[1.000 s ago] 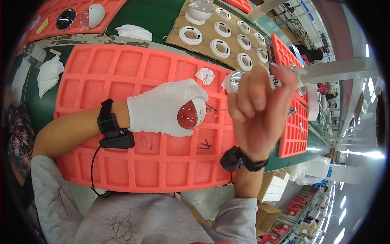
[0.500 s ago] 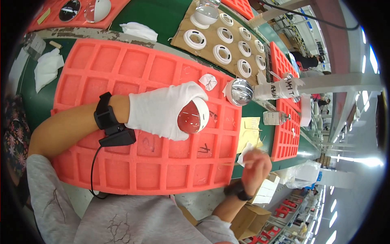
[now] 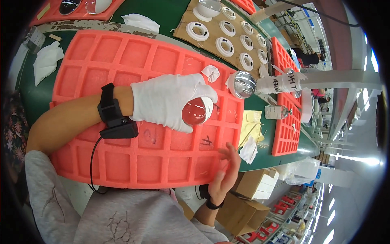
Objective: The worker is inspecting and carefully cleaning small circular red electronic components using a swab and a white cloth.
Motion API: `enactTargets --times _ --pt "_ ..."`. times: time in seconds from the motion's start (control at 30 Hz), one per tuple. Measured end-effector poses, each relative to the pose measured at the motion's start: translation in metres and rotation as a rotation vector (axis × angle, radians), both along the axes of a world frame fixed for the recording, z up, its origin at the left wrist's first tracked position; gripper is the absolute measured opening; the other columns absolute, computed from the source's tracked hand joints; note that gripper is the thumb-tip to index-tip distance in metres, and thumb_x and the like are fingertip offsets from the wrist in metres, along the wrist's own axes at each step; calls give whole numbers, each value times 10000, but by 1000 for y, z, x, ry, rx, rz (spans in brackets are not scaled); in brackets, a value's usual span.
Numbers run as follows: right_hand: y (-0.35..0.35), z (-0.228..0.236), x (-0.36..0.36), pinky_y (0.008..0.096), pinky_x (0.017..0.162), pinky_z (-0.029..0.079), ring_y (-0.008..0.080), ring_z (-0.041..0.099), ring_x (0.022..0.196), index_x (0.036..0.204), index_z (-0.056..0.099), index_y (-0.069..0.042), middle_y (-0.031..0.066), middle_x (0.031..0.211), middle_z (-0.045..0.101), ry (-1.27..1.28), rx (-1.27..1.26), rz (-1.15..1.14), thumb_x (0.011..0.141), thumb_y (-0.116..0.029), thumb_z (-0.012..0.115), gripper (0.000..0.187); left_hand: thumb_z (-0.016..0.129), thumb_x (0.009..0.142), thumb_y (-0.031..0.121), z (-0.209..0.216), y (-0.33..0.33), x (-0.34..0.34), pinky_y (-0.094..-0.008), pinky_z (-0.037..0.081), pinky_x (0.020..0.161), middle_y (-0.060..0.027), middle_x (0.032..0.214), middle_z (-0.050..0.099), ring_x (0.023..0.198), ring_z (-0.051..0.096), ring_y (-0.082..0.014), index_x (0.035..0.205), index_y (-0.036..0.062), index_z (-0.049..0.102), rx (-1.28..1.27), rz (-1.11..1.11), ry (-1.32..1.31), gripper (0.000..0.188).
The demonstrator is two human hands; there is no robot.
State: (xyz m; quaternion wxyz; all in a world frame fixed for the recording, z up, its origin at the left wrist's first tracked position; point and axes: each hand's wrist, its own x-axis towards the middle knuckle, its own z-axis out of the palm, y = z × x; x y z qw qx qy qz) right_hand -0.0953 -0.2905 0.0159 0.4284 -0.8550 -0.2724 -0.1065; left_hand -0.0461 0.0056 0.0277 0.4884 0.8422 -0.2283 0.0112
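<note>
My left hand [image 3: 170, 101], in a white glove, is closed around a ball [image 3: 194, 112] with a glossy red-looking half and a white half. It holds the ball over the middle of a red foam tray [image 3: 122, 185] with square compartments. My right hand [image 3: 224, 173] is bare, at the tray's near right corner. Its fingers are apart and I make out nothing held in them. A crumpled white cloth [image 3: 211, 73] lies on the tray's far side. Beside it, at the tray's far right corner, sits a mirrored silver ball [image 3: 243, 84].
White rings [image 3: 224, 46] lie in rows on a brown cardboard sheet [image 3: 185, 30] at the back. A clear bottle [image 3: 276, 112], a yellow paper [image 3: 248, 126] with thin sticks and a white wipe [image 3: 248, 150] are on the green table at right. Cardboard boxes [image 3: 239, 215] stand below.
My right hand has moved left, from beside the white wipe to the tray's near right corner, and its fingers have spread. My left hand still holds the ball, turned slightly.
</note>
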Motion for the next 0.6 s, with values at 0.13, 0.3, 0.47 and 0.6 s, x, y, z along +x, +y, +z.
enactTargets --times 0.13,0.3,0.47,0.6 --pt "1 -6 12 360 882 474 248 611 979 1169 591 67 189 1144 649 -191 100 -147 1054 -218 421 351 856 706 226 -3 -2 0 -414 547 867 -130 1163 580 1018 638 -342 1251 112 576 -35 -3 -7 624" --pt "1 -5 30 349 816 476 213 571 867 1130 600 56 177 1066 664 -372 91 -246 1048 -166 421 297 868 688 208 -9 -3 4 -404 531 896 -105 1165 580 1054 616 -325 1247 112 580 -28 6 -53 636" --pt "6 -4 36 335 777 480 202 559 821 1090 601 48 168 1030 667 -467 45 -226 1035 -125 438 244 869 678 187 -12 -3 4 -397 528 906 -100 1182 583 1069 616 -312 1240 109 582 -29 11 -93 636" --pt "12 1 37 339 767 483 210 563 801 1068 595 43 173 1019 667 -429 110 -251 1031 -112 439 223 864 673 161 -16 -4 3 -388 529 909 -94 1180 587 1070 619 -303 1237 102 581 -25 29 -87 634"
